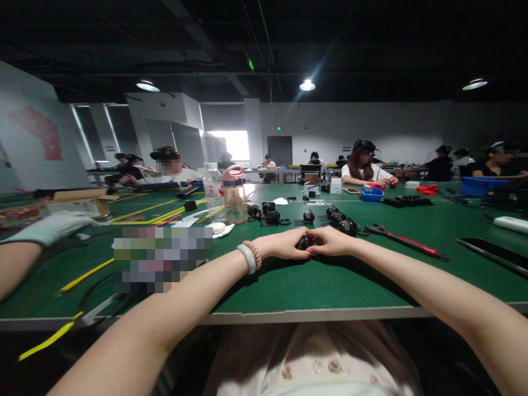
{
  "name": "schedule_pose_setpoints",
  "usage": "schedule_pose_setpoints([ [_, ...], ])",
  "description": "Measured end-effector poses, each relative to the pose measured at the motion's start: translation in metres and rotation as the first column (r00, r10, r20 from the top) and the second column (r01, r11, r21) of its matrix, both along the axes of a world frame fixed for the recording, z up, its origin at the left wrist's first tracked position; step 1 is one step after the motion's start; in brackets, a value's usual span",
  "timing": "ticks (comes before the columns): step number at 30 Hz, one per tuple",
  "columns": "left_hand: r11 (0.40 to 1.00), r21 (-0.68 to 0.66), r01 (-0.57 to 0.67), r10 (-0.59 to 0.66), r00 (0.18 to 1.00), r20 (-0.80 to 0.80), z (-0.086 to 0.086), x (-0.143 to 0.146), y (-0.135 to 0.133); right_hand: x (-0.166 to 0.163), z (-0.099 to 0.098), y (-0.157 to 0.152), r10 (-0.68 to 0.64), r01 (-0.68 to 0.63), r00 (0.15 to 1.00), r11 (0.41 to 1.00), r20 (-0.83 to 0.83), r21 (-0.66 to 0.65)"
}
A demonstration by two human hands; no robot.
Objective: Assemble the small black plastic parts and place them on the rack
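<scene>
My left hand [284, 243] and my right hand [333, 241] meet over the green table [289, 286], both closed around one small black part [306, 242] that shows between the fingertips. Bracelets [249, 257] circle my left wrist. Beyond my hands lie several similar small black parts [342, 220] and black rings. Red-handled pliers [402, 240] rest to the right of my right hand.
A pink-lidded bottle [235, 196] and a clear bottle [213, 190] stand at the back left. A dark phone [493, 254] lies far right. A gloved hand of another person [49, 226] reaches in at the left. Other people sit around the table, with a blue tray [372, 193] beyond.
</scene>
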State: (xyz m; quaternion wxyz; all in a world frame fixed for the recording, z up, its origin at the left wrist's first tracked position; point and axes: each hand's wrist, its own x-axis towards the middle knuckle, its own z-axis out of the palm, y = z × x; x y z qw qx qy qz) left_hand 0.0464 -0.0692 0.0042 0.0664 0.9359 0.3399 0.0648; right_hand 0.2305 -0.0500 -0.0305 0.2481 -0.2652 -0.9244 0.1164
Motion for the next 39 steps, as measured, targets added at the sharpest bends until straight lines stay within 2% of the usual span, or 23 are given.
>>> schedule_pose_setpoints([
  [28, 1.0, 0.008, 0.002, -0.002, 1.0, 0.001, 0.0001, -0.001, 0.0008, 0.0001, 0.0003, -0.0044, -0.018, 0.019, 1.0, 0.999, -0.016, 0.036],
  [39, 1.0, 0.019, -0.008, 0.008, 1.0, -0.017, 0.0007, 0.0008, -0.0004, 0.0008, 0.0011, -0.0029, -0.003, 0.003, 1.0, 1.0, 0.004, 0.009],
])
